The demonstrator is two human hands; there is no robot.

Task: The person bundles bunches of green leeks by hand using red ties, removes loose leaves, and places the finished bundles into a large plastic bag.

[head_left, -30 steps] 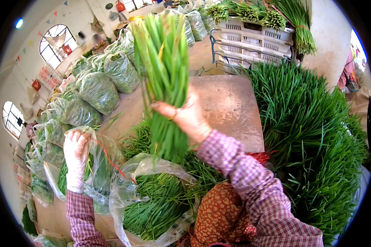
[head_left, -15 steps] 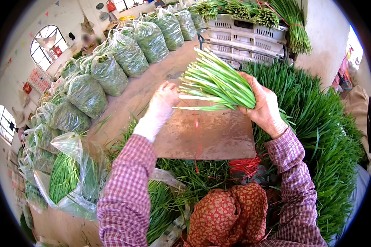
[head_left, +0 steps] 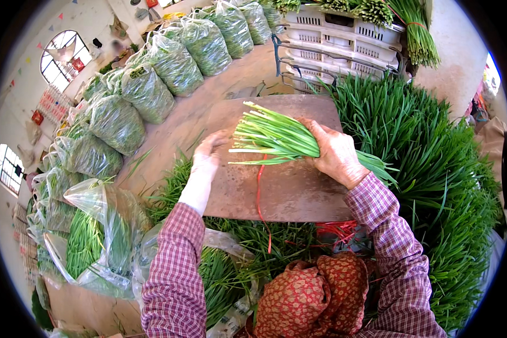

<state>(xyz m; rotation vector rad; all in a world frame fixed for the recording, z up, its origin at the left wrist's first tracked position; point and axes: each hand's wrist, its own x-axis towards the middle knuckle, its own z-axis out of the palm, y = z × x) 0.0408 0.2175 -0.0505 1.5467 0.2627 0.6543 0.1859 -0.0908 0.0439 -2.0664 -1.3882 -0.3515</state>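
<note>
Green stalks (head_left: pixel 279 135), held over the tabletop (head_left: pixel 310 197), point their cut ends left, long axis sloping slightly down rightward, the right hand (head_left: pixel 338 156) gripping them firmly, the left hand (head_left: pixel 207 151) empty, loosely half-spread, nearby.

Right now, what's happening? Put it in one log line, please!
right hand: grips green stalk bunch over board | left hand: beside pale stalk ends | red strip: on board, hangs over near edge

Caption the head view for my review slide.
Right hand grips a bunch of green stalks over a board, left hand nearby.
</note>
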